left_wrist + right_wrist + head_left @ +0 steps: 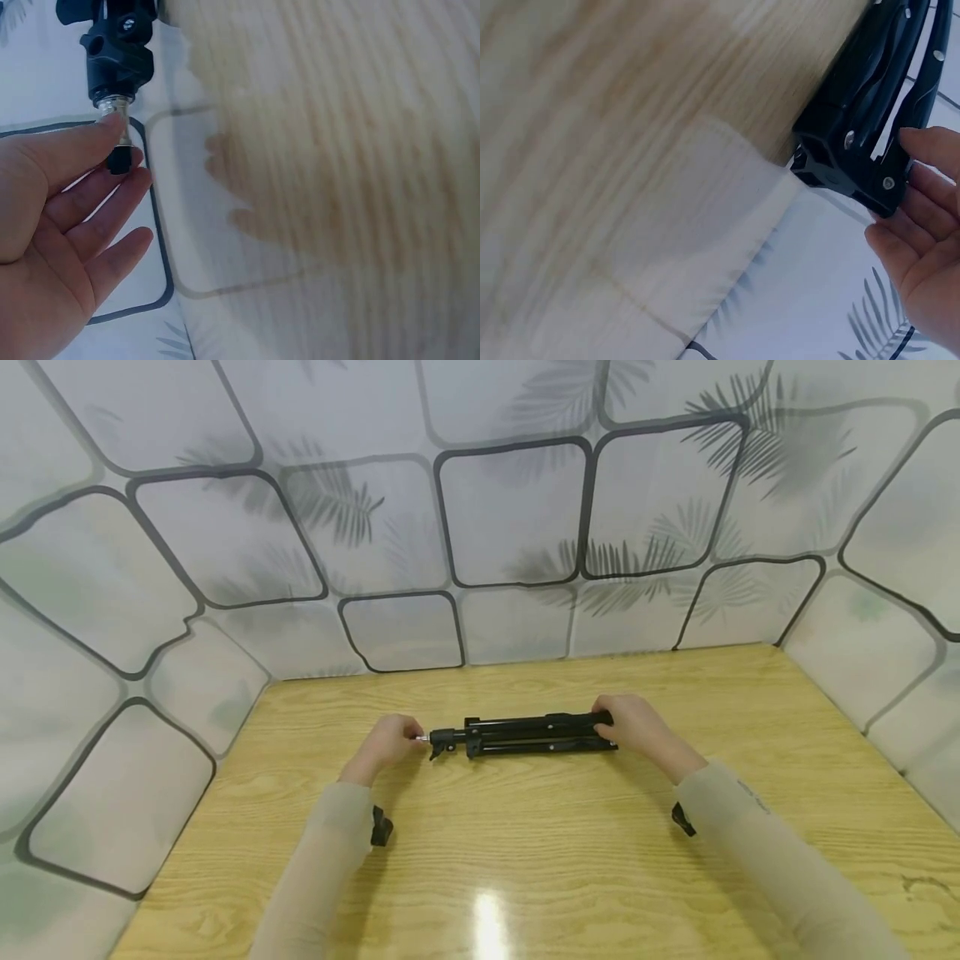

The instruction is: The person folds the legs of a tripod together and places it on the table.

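A folded black light stand (517, 725) lies lengthwise across the space between my hands, over the wooden table. My left hand (386, 745) pinches the silver stud at its narrow left end. In the left wrist view the thumb lies on the metal stud (124, 133), and its black tip (119, 160) shows between thumb and fingers. My right hand (633, 725) grips the leg end. Seen from the right wrist, thumb and fingers hold the outermost leg (895, 169) beside the other folded legs. A knob (436, 750) sits near the stud end.
The glossy wooden table (525, 852) reaches to a patterned fabric wall (517, 518) at the back and both sides. Black wrist devices (382, 827) show below each sleeve. Light glares off the table's front.
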Motion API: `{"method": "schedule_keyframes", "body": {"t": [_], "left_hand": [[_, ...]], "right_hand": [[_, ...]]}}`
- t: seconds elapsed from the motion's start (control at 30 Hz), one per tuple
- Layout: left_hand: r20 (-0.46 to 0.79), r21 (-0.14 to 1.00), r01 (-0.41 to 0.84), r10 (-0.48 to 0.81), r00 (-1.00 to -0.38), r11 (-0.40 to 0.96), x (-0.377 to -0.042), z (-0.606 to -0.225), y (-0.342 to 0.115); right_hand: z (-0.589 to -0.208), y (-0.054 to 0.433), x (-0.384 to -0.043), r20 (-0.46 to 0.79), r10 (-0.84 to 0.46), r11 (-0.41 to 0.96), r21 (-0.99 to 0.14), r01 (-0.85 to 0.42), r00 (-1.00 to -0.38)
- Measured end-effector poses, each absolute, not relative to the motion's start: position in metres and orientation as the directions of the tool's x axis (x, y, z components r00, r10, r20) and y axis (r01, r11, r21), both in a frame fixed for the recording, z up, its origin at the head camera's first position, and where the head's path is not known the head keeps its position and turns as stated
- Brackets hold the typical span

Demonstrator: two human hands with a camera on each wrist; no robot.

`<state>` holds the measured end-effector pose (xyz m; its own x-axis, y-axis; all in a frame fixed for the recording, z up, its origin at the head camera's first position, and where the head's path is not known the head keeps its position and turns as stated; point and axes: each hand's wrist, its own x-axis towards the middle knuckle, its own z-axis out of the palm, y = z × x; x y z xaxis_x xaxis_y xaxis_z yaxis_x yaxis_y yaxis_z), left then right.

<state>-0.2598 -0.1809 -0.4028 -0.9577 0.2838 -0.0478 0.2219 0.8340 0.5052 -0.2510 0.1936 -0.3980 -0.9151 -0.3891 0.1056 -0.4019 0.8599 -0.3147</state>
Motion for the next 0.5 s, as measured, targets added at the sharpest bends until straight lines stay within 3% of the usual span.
{"method": "schedule_keyframes", "body": {"t": [0.13, 0.23, 0.5], "left_hand": [[-0.051, 0.539, 0.186, 0.252, -0.966, 0.822, -0.258, -0.397, -0.177], [0.006, 0.545, 0.231, 0.271, -0.962, 0.806, -0.256, -0.389, -0.164], [0.075, 0.409, 0.363, 0.366, -0.928, 0.837, -0.235, -0.372, -0.111]], "right_hand": [[-0.398, 0.189, -0.245, 0.120, -0.353, 0.854, -0.365, -0.372, -0.928], [-0.395, 0.182, -0.242, 0.140, -0.348, 0.842, -0.389, -0.374, -0.927], [-0.388, 0.154, -0.234, 0.190, -0.392, 0.823, -0.365, -0.436, -0.900]]}}
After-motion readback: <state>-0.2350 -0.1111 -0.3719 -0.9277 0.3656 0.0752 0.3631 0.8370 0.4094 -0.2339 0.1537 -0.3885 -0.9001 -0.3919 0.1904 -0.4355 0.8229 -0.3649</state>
